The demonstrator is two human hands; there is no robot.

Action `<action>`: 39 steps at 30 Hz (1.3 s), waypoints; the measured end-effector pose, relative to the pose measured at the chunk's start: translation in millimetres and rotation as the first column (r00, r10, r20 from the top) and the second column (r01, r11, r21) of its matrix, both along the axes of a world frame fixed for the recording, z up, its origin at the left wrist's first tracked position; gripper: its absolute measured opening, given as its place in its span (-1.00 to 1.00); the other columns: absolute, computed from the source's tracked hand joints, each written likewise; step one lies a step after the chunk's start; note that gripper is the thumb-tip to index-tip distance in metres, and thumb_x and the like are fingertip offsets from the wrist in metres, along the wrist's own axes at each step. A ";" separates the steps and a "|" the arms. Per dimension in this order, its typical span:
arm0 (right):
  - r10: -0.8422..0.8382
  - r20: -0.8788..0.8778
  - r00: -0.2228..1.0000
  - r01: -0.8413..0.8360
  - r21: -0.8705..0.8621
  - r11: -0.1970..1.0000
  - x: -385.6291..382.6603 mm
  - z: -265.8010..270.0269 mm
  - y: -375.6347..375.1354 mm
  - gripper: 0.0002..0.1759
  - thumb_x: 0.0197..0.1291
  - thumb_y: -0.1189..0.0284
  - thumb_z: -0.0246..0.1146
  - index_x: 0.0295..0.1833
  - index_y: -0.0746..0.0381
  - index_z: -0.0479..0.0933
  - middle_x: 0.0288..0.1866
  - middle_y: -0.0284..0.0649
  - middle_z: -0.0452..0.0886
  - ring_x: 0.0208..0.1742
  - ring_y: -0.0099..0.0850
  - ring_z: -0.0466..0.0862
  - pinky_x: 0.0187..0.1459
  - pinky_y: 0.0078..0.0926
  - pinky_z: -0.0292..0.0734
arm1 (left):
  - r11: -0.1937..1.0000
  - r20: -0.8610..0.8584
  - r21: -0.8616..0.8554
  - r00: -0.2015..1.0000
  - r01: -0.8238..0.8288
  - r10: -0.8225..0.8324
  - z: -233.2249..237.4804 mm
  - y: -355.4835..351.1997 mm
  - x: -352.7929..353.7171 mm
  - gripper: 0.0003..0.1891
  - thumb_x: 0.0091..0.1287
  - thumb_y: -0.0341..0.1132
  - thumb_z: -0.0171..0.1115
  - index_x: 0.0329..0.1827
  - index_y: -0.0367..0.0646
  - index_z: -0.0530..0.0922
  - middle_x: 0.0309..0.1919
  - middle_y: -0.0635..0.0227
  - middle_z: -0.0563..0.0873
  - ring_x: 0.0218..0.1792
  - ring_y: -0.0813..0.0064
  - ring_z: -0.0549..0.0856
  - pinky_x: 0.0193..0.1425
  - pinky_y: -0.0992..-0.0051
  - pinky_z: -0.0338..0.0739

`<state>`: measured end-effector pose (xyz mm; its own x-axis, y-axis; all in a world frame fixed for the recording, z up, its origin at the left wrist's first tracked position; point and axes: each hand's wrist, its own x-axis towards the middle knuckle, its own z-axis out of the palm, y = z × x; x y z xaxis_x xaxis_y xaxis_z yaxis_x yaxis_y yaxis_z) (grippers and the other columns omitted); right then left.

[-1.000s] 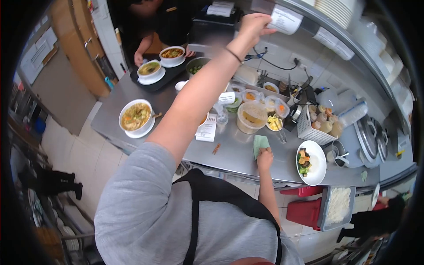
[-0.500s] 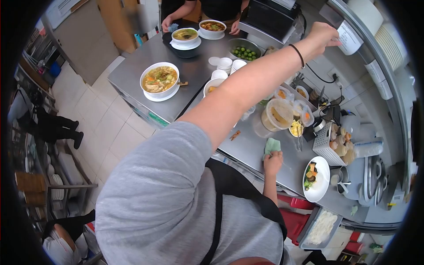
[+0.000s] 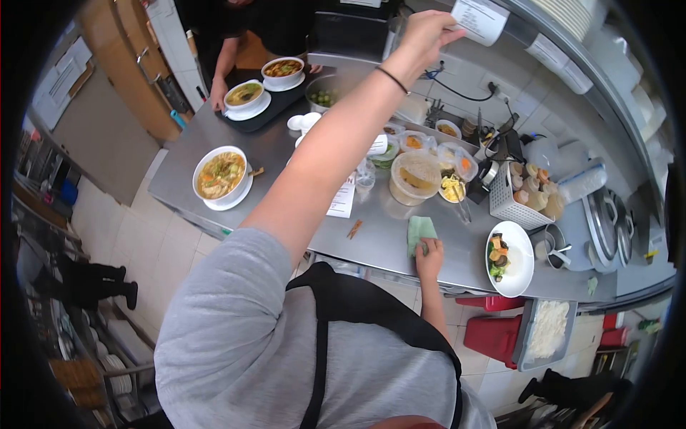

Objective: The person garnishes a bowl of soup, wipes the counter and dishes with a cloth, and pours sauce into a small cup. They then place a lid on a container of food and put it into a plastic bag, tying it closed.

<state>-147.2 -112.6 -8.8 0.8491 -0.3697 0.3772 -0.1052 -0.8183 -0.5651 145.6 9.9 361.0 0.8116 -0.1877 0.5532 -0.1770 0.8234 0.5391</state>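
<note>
So I'm using the clear round plastic tub (image 3: pixel 404 194) on the brushed steel counter (image 3: pixel 375 249) as the landmark here. Your right hand (image 3: pixel 429 256) is on your side of that tub, fingers curled onto the near edge of a folded pale green cloth (image 3: pixel 421 229) and gripping it. The cloth lies flat-ish on the steel, between your fingers and the tub, just beside the tub but not touching it as far as I can see.

Your left hand (image 3: pixel 433 34) is way up above and beyond the tub, arm stretched right across the counter. Fingertips are right at the left edge of a white printed paper ticket (image 3: pixel 480 20) hanging from the grey metal shelf edge. Honestly can't tell if you're pinching it or just touching it.

Around the tub: a small brown wooden clothespin (image 3: pixel 354 229) sits to its left and closer to you, and there's yellow shredded food (image 3: pixel 452 188) just to its right. Further right you've got a white perforated plastic basket (image 3: pixel 504 205), and nearer you a white oval bowl (image 3: pixel 519 261) with greens and orange chunks. Well left of the tub is a big round white soup bowl (image 3: pixel 239 191), with a co-worker's hand (image 3: pixel 218 97) at a dark tray (image 3: pixel 277 106) beyond it.
</note>
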 end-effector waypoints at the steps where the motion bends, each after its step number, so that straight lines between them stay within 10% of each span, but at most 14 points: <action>1: 0.024 0.055 0.998 -0.039 0.281 0.959 -7.9 1.8 -3.8 -0.79 0.01 0.47 0.16 -0.19 0.28 0.50 -0.23 -0.18 0.48 -0.25 -0.30 0.50 -0.22 -0.42 0.44 | 1.000 0.009 0.002 1.000 0.016 -0.016 -0.7 0.8 0.0 -0.92 0.09 -0.61 0.07 -0.36 -0.44 0.44 -0.36 0.10 0.57 -0.33 0.30 0.62 -0.18 0.38 0.64; 3: -0.181 0.128 0.975 0.016 0.774 0.633 -24.7 -50.6 -43.3 -0.66 0.08 0.45 0.21 -0.01 0.31 0.43 -0.15 -0.23 0.46 -0.24 -0.46 0.50 -0.32 -0.57 0.49 | 0.999 0.000 0.028 1.000 -0.020 0.020 -1.3 3.7 -1.7 -0.90 0.10 -0.60 0.08 -0.32 -0.45 0.43 -0.36 0.08 0.57 -0.31 0.29 0.62 -0.17 0.38 0.63; 5: -0.465 0.112 0.878 0.008 0.969 0.249 -59.4 -24.9 -59.6 -0.57 0.12 0.46 0.17 0.11 0.30 0.30 -0.13 -0.19 0.46 -0.20 -0.43 0.52 -0.28 -0.51 0.52 | 0.999 0.002 0.042 1.000 -0.014 0.014 -5.8 6.3 2.0 -0.89 0.11 -0.59 0.08 -0.31 -0.46 0.43 -0.35 0.08 0.58 -0.30 0.29 0.62 -0.16 0.39 0.63; 7: -0.623 0.111 0.775 -0.044 0.992 0.122 -88.1 -35.2 -101.4 -0.41 0.15 0.46 0.14 0.25 0.26 0.06 -0.08 -0.04 0.43 -0.14 -0.29 0.52 -0.14 -0.37 0.55 | 0.997 -0.027 0.074 0.999 -0.020 0.022 -9.1 8.3 2.1 -0.87 0.12 -0.57 0.11 -0.29 -0.46 0.43 -0.34 0.06 0.59 -0.28 0.29 0.63 -0.12 0.42 0.61; 10: -0.737 0.075 0.672 0.001 0.995 0.103 -111.6 -24.4 -147.2 -0.29 0.20 0.43 0.07 0.33 0.20 -0.20 0.14 0.17 0.23 0.08 -0.10 0.43 0.03 -0.26 0.48 | 0.998 0.026 0.061 1.000 0.009 -0.011 -21.7 11.4 2.3 -0.86 0.17 -0.53 0.09 -0.26 -0.45 0.42 -0.32 0.03 0.60 -0.26 0.26 0.64 -0.06 0.39 0.59; 20: -0.632 0.144 0.761 -0.234 0.970 -0.061 -107.2 -49.9 -232.8 -0.50 0.13 0.57 -0.04 0.22 0.37 0.09 0.15 0.10 0.28 0.14 -0.09 0.39 0.14 -0.15 0.39 | 0.989 -0.075 0.138 0.996 0.052 -0.041 -27.6 17.3 -0.2 -0.84 0.18 -0.45 0.10 -0.19 -0.26 0.44 -0.30 0.16 0.60 -0.24 0.25 0.60 -0.09 0.25 0.53; 24: -0.720 -0.002 0.694 -0.064 0.996 -0.065 -105.5 -29.2 -223.1 -0.59 0.14 0.54 -0.13 0.13 0.47 0.18 0.06 0.10 0.38 0.02 -0.04 0.49 -0.02 -0.11 0.52 | 0.980 -0.088 0.199 0.996 0.022 -0.005 -32.0 20.0 -26.8 -0.86 0.14 -0.41 0.15 -0.25 -0.23 0.49 -0.35 0.21 0.61 -0.33 0.36 0.61 -0.24 0.41 0.54; 25: -0.703 0.033 0.710 -0.061 0.998 -0.015 -105.3 -24.4 -221.3 -0.59 0.12 0.56 -0.12 0.11 0.48 0.18 0.04 0.11 0.39 0.00 -0.03 0.50 -0.05 -0.12 0.55 | 0.947 -0.047 0.304 0.994 0.107 -0.097 -44.8 26.9 10.1 -0.79 0.22 -0.39 0.09 -0.16 -0.34 0.45 -0.13 0.05 0.56 -0.02 0.23 0.54 0.13 0.30 0.44; 35: -0.596 0.080 0.799 -0.029 0.995 0.095 -156.9 24.2 -165.3 -0.47 -0.12 0.69 -0.07 0.10 0.37 0.16 -0.13 0.01 0.46 -0.33 -0.20 0.62 -0.41 -0.37 0.66 | 0.529 -0.281 0.724 0.890 0.442 -0.360 -191.3 -21.8 -110.7 -0.68 0.27 -0.18 0.04 -0.02 -0.18 0.48 -0.14 0.32 0.61 -0.07 0.49 0.57 0.01 0.47 0.44; 39: -0.512 0.136 0.848 -0.150 0.989 0.015 -145.1 71.5 -104.7 -0.46 -0.12 0.71 -0.07 0.11 0.38 0.14 -0.04 0.02 0.42 -0.14 -0.19 0.58 -0.17 -0.23 0.61 | 0.345 -0.476 0.711 0.780 0.613 -0.406 -266.8 -46.4 -170.4 -0.38 0.25 0.14 -0.08 0.19 -0.16 0.30 0.09 0.24 0.46 0.12 0.40 0.43 0.19 0.35 0.31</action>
